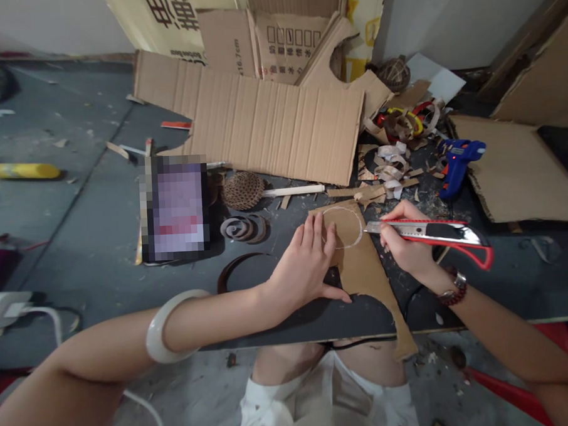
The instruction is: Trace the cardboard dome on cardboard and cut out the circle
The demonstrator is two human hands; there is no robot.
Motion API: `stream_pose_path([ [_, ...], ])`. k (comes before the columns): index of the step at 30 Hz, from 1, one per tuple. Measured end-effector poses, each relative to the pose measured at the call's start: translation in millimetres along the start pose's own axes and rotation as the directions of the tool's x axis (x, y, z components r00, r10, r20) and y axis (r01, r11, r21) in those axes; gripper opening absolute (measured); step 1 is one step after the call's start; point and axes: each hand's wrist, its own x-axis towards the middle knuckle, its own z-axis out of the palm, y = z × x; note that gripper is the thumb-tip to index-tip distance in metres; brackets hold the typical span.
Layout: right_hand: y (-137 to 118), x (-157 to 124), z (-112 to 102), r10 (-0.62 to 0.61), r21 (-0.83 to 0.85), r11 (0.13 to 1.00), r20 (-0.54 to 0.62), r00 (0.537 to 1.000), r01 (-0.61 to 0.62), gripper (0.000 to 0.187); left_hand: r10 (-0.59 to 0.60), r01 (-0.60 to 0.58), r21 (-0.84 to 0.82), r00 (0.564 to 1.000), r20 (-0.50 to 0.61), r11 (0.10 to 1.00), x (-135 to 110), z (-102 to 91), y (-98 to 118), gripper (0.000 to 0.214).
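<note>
A long, irregular piece of brown cardboard [362, 278] lies on the dark tabletop [289, 322] and overhangs its front edge. A white outlined circle [342, 226] is marked near its far end. My left hand [305, 265] presses flat on the cardboard with its fingertips beside the circle, holding nothing. My right hand [405, 242] is shut on a red and black utility knife [430, 235]. The knife's metal blade tip [370, 228] rests at the right side of the circle. A beaded bracelet and watch circle my right wrist, and a pale bangle sits on my left forearm.
A large corrugated cardboard sheet [266, 126] lies beyond my hands. Cardboard scraps and a blue glue gun [457, 166] lie to the right. On the left are a cardboard spiral [243, 228] and a pixelated tablet-like object [178, 208]. A power cable [43, 308] runs at the left.
</note>
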Motion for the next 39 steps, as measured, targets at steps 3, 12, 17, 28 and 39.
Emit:
stream_pose_path([
  [3, -0.6, 1.6, 1.2, 0.002, 0.045, 0.999, -0.025, 1.0, -0.001, 0.013, 0.007, -0.007, 0.007, 1.0, -0.001, 1.0, 0.0, 0.3, -0.8, 0.131],
  [12, 0.2, 2.8, 2.7, 0.016, 0.047, 0.999, 0.029, 0.999, -0.017, 0.012, 0.011, -0.011, 0.025, 1.0, -0.002, 1.0, -0.1, -0.5, -0.7, 0.13],
  [17, 1.0, 2.9, 2.9, 0.01, 0.051, 0.999, 0.042, 0.999, -0.013, 0.012, 0.002, -0.002, -0.005, 1.0, 0.007, 1.0, -0.1, -1.0, -0.4, 0.131],
  [28, -3.5, 0.1, 1.8, 0.042, -0.075, 0.996, 0.069, 0.997, -0.037, 0.012, 0.008, -0.008, 0.038, 1.0, 0.014, 0.999, 0.3, -0.4, -0.2, 0.132],
  [39, -2.0, 2.6, 2.4, -0.002, -0.063, 0.998, 0.002, 1.0, 0.002, 0.011, 0.013, -0.013, 0.031, 1.0, 0.001, 0.999, -1.1, -0.3, 0.1, 0.13],
])
